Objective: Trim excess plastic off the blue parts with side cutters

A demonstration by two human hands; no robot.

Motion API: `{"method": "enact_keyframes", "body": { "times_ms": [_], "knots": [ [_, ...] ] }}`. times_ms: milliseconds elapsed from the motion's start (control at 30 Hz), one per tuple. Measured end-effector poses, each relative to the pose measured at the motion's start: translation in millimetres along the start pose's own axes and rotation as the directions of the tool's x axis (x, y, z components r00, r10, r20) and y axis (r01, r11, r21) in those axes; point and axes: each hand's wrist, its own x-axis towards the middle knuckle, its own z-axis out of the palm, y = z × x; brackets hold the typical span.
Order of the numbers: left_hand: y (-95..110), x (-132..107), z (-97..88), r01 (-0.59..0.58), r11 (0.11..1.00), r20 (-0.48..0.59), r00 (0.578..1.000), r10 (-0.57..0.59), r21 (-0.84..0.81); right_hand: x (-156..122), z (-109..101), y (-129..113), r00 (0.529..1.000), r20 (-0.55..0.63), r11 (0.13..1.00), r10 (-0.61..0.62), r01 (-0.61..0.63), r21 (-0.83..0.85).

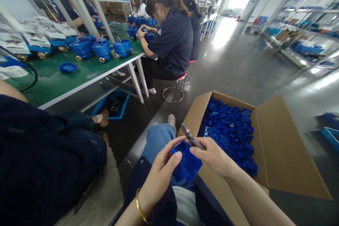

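1 open cardboard box (288, 148) held many blue pieces (229, 125). Just left of the box were the left hand (162, 165) and, nearer the box, the right hand (213, 153), the former's fingers clamped on a blue casing (189, 162), the latter's closed around gray pliers (191, 138).

Plastic piece (189, 160): plain blue. Pliers (191, 138): grey. Carton (287, 148): brown; parts inside (229, 130): blue. Tabletop (47, 82): green. Bracelet (138, 206): gold. Co-worker's shirt (176, 42): navy.

Near centre: plastic box (189, 162), pliers (188, 135) at its far right. Right: carton (283, 148), plastic parts (229, 130) inside. Left: workbench (49, 86), housings (82, 48) on top.
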Motion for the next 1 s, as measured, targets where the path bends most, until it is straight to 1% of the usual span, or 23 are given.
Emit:
{"method": "enact_keyframes", "body": {
  "times_ms": [100, 200, 300, 367, 433, 500, 533, 633, 733, 800, 867, 1000],
  "knots": [
    [3, 5, 1.2, 0.027, 0.997, 0.019, 1.000, -0.025, -0.070, 0, 0, 1, 0.999, -0.022, 0.997, -0.035, 0.034, -0.066],
    [1, 9, 1.8, 0.074, 0.989, 0.067, 0.996, -0.066, -0.126, -1, -2, 0, 0.997, -0.053, 0.994, -0.055, 0.049, -0.098],
    [0, 12, 2.0, 0.136, 0.952, 0.110, 0.988, -0.109, -0.275, -4, -6, -3, 0.993, -0.079, 0.989, -0.083, 0.072, -0.128],
    [0, 13, 1.9, 0.135, 0.922, 0.103, 0.989, -0.104, -0.362, -8, -12, -4, 0.981, -0.129, 0.964, -0.142, 0.107, -0.243],
    [1, 13, 1.3, 0.108, 0.915, 0.085, 0.993, -0.081, -0.389, -14, -20, -7, 0.957, -0.174, 0.886, -0.232, 0.135, -0.443],
    [2, 12, 0.3, 0.100, 0.918, 0.092, 0.993, -0.070, -0.383, -22, -27, -11, 0.943, -0.158, 0.772, -0.293, 0.136, -0.621],
    [2, 12, -0.2, 0.102, 0.921, 0.097, 0.993, -0.070, -0.375, -26, -30, -14, 0.944, -0.134, 0.715, -0.303, 0.131, -0.687],
    [2, 11, -1.0, 0.109, 0.932, 0.093, 0.992, -0.081, -0.347, -36, -33, -24, 0.956, -0.072, 0.556, -0.284, 0.103, -0.825],
    [1, 11, -0.8, 0.126, 0.942, 0.090, 0.991, -0.103, -0.310, -39, -29, -33, 0.956, -0.041, 0.412, -0.291, 0.086, -0.907],
    [2, 10, -0.6, 0.140, 0.948, 0.092, 0.989, -0.118, -0.286, -37, -27, -37, 0.952, -0.016, 0.351, -0.304, 0.097, -0.931],
    [3, 10, -0.7, 0.141, 0.953, 0.088, 0.989, -0.122, -0.267, -34, -25, -40, 0.952, 0.012, 0.310, -0.306, 0.112, -0.944],
    [4, 8, -1.1, 0.149, 0.959, 0.088, 0.987, -0.131, -0.241, -27, -23, -43, 0.967, 0.035, 0.271, -0.251, 0.105, -0.957]
  ]
}}
